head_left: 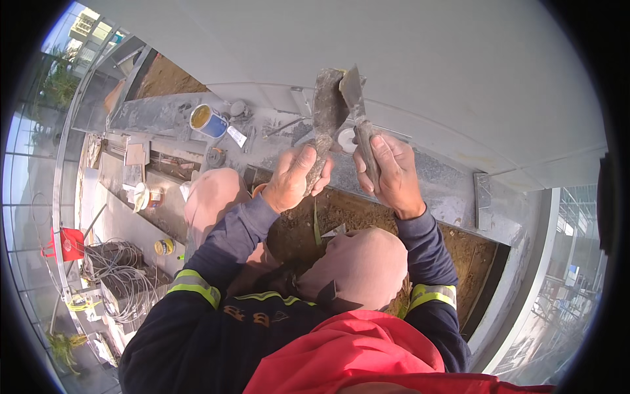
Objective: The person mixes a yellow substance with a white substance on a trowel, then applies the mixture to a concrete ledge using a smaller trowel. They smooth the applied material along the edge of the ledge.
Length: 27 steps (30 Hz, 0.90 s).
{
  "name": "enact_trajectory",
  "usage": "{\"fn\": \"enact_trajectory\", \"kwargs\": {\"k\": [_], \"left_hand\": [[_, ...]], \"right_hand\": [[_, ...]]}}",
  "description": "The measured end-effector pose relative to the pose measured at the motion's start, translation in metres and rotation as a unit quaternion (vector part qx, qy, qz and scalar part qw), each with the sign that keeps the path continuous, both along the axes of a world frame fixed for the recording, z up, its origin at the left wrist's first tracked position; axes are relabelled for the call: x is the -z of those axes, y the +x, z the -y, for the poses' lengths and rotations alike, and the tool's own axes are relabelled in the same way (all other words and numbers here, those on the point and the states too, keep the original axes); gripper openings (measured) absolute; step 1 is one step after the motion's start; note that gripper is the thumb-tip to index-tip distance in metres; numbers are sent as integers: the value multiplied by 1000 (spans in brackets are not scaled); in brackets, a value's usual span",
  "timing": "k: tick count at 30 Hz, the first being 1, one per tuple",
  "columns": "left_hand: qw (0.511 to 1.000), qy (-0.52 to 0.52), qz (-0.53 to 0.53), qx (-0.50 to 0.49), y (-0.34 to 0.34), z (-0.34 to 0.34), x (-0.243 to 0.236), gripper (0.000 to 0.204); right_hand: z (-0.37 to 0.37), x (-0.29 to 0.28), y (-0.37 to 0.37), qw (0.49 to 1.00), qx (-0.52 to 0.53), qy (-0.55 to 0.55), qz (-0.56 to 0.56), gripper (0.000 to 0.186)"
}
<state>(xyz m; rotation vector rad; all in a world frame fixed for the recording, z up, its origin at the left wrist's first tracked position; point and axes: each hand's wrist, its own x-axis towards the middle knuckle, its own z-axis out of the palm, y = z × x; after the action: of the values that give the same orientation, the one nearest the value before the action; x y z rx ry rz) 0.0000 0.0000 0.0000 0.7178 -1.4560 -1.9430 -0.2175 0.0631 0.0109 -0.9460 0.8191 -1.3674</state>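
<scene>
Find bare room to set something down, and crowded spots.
Largely bare: the grey ledge between right hand and metal bracket; pale board between thin rod and yellow tin. Crowded: around the blue can and white tube; the cable pile.

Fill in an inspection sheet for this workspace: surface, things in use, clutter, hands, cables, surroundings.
Surface: grey ledge, dusty and smeared.
Things in use: wide scraper, crusted; narrow scraper; blades overlap in view, contact unclear.
Clutter: open blue-labelled can and white tube on the ledge; red container at far left.
Hands: left hand grips the wide scraper, right hand the narrow one.
Cables: grey cables, tangled heap at left.
Surroundings: pale wall ahead; brown soil alongside the ledge.
</scene>
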Motion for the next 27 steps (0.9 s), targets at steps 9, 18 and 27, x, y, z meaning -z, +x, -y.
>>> {"fn": "enact_trajectory", "kwargs": {"k": [9,18,27], "left_hand": [[998,-12,-29,-59,-7,-1,2,68],[996,-68,16,-63,-5,-6,0,67],[982,-134,66,-113,-8,-8,-1,59]], "right_hand": [[-7,-16,-22,991,121,-22,-47,42],[0,-5,6,993,-99,-53,21,43],[24,-19,-4,857,336,-205,-332,46]]}}
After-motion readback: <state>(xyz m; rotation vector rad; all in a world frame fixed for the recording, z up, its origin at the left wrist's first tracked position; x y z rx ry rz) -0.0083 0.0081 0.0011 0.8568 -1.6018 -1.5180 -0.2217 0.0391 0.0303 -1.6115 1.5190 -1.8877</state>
